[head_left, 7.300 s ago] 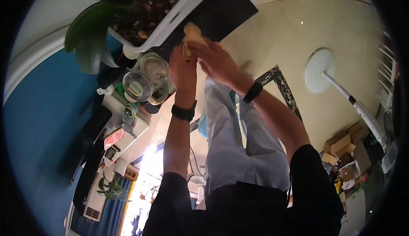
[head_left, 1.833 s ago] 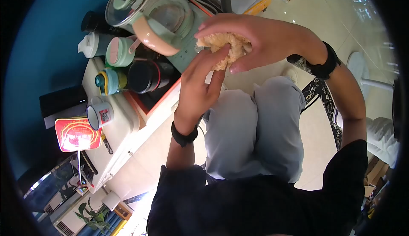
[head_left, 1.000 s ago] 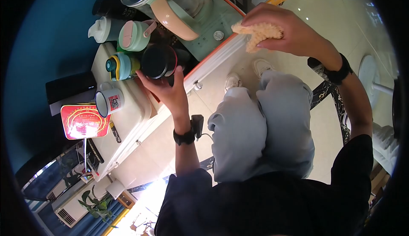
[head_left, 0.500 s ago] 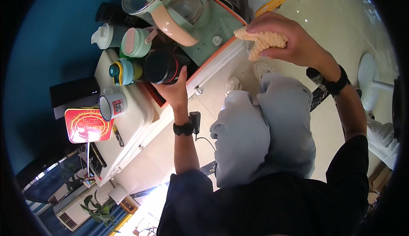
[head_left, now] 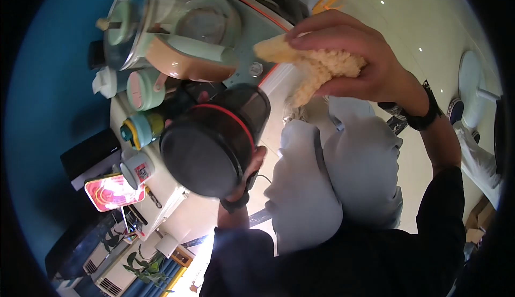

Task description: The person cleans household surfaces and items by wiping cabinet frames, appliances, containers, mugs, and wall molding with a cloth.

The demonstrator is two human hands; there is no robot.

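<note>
In the middle of the view my left hand (head_left: 251,172) is wrapped round a large black cup (head_left: 206,147) with a red ring. The cup is tilted, its round dark end towards the camera, and it hides most of that hand's fingers. My right hand (head_left: 354,56) grips a pale yellow, fluffy cloth (head_left: 327,69) between thumb and fingers, up and to the right of the cup. The cloth hangs out to the left of the hand, and cup and cloth are apart.
A glass kettle (head_left: 198,23) with a peach handle, a mint-lidded cup (head_left: 144,89), a yellow-blue bottle (head_left: 140,131), a white mug (head_left: 137,169) and a red tin (head_left: 113,191) stand at the left. A white fan (head_left: 471,90) and another person's leg (head_left: 477,157) show at the right.
My left hand, empty a second ago, took hold of the black cup among the bottles and lifted it closer to the camera. The cloth, earlier between both hands, is now in my right hand alone.
</note>
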